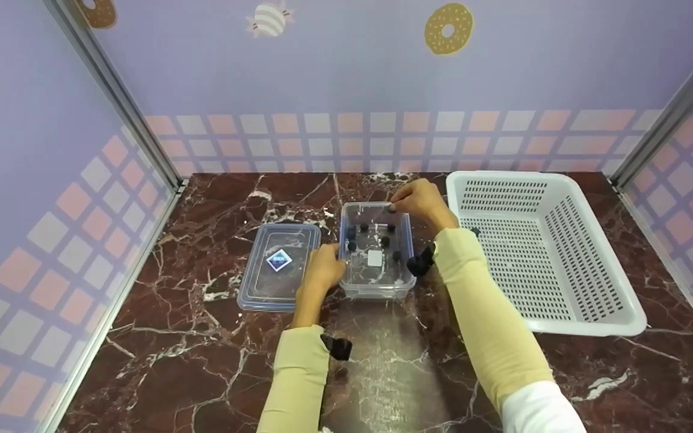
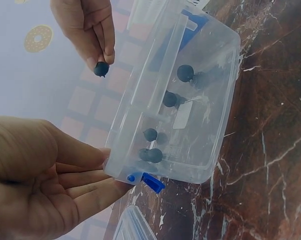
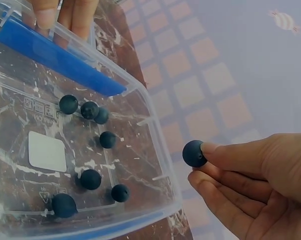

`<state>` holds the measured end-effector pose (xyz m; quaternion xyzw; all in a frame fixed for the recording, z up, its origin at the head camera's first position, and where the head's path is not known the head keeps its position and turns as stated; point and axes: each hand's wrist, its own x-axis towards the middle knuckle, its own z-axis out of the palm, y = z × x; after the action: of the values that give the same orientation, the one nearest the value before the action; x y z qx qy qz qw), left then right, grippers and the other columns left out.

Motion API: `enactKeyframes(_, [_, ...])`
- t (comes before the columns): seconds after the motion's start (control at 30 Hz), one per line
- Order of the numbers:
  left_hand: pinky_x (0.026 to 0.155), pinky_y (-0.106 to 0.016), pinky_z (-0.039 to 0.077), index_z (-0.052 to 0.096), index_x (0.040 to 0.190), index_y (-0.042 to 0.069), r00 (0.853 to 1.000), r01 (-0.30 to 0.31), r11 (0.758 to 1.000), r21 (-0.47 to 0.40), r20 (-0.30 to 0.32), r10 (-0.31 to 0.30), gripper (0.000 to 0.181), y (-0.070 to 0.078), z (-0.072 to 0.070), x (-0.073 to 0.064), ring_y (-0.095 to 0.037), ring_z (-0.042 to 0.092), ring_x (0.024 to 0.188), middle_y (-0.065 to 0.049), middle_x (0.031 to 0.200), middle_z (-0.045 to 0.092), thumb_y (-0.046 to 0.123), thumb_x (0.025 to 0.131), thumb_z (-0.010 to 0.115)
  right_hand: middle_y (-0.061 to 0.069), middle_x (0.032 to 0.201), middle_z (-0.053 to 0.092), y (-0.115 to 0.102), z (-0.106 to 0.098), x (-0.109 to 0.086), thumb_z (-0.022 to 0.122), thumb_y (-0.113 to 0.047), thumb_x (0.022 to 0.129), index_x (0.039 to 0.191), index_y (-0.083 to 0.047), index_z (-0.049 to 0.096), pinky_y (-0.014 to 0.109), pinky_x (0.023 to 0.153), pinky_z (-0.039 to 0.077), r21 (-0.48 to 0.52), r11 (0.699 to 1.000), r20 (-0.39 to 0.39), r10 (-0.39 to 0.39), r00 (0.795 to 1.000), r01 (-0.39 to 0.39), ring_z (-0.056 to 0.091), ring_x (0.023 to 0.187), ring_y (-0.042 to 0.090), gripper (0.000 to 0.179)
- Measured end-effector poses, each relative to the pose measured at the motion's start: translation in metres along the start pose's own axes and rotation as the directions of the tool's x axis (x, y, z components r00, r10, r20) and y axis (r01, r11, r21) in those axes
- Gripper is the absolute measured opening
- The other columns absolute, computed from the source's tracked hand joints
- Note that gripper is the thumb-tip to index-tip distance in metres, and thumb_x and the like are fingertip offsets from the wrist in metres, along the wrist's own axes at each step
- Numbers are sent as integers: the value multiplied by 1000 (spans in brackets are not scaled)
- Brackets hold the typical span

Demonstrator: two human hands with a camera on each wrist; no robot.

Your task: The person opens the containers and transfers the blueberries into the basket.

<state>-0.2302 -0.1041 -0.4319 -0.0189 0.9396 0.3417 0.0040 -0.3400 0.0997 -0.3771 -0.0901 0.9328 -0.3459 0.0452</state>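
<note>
A clear plastic food container (image 1: pixel 376 287) with blue side clips stands lidless on the table, several blueberries (image 3: pixel 91 179) scattered over its bottom. My left hand (image 1: pixel 325 266) grips its left wall, thumb at the rim and fingers along the outside in the left wrist view (image 2: pixel 45 175). Between thumb and fingertips my right hand (image 1: pixel 420 198) pinches one blueberry (image 3: pixel 194 153), held above the container's far right corner. A white square label (image 3: pixel 47 151) shows on the container's bottom.
Left of the container lies its clear lid (image 1: pixel 262 282) with a blue diamond sticker (image 1: pixel 279 260), close to my left hand. A large white perforated basket (image 1: pixel 614 282) stands on the right, beside my right forearm. Patterned walls (image 1: pixel 346 66) enclose the dark red marble table (image 1: pixel 202 373).
</note>
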Motion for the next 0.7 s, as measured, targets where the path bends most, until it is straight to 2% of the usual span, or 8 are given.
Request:
enactKeyframes(0.17, [97,-45,46,65,121,4,1000,5,1000,-16,0,-5,40,0,-1,0,-34,61,110,-16,114,68,1,83,55,14,104,72,4,-7,-2,72,-14,81,100,-4,74,34,83,50,29,1000,-12,-6,1000,7,66,94,26,22])
enactKeyframes(0.27, [93,-45,48,69,110,4,1000,-15,1000,-4,-8,15,32,-1,0,0,-34,63,103,-16,106,70,1,82,55,16,107,71,8,-12,-4,72,-12,82,103,-1,73,27,76,49,74,997,-15,1,1000,0,65,91,23,23])
enactKeyframes(0.43, [87,-46,48,70,93,4,998,-44,999,22,-33,44,20,-1,1,1,-35,64,97,-15,96,71,0,80,55,18,100,72,17,-22,-7,72,-10,83,105,-1,72,19,61,48,164,985,-9,56,998,-54,65,72,11,24])
enactKeyframes(0.6, [88,-46,48,70,97,5,999,-27,1000,0,-19,27,22,-1,1,1,-34,64,98,-15,99,71,2,81,55,14,94,73,28,-34,-10,72,-10,83,104,0,72,18,60,48,177,982,-20,75,997,-70,59,61,1,24])
enactKeyframes(0.7, [91,-45,47,71,102,6,1000,-12,1000,-23,-7,12,25,0,0,1,-33,63,101,-14,103,71,2,82,55,13,96,73,35,-42,-11,71,-10,84,106,3,71,21,66,51,198,977,-21,83,996,-77,62,67,5,26])
